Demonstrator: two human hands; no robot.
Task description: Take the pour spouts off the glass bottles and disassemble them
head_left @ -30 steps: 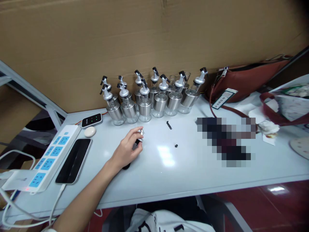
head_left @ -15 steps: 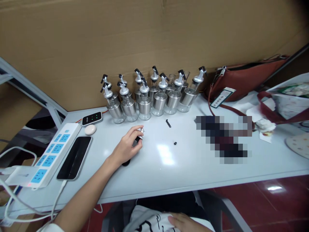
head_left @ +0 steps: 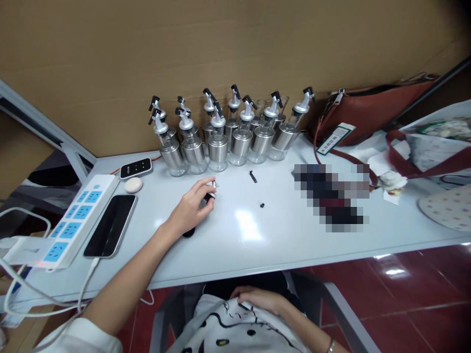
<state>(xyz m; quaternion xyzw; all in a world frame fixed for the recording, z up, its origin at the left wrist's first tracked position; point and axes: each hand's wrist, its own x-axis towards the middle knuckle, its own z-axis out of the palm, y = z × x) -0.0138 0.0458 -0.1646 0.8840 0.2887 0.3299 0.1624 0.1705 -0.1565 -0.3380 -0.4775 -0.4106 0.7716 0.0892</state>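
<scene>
Silver-and-black fitting (head_left: pixel 210 196) sits clamped between fingers of the left hand (head_left: pixel 189 208); light, steady pressure suits it. Whether the right hand (head_left: pixel 259 298) grips is unclear.

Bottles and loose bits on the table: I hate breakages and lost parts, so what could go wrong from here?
The small round black part and the thin black strip lie loose on the table, so a brush of a sleeve might scatter them.
The glass bottles stand close together beyond the left hand; one bump could topple several.
That hand's silver-and-black piece might slip.
</scene>
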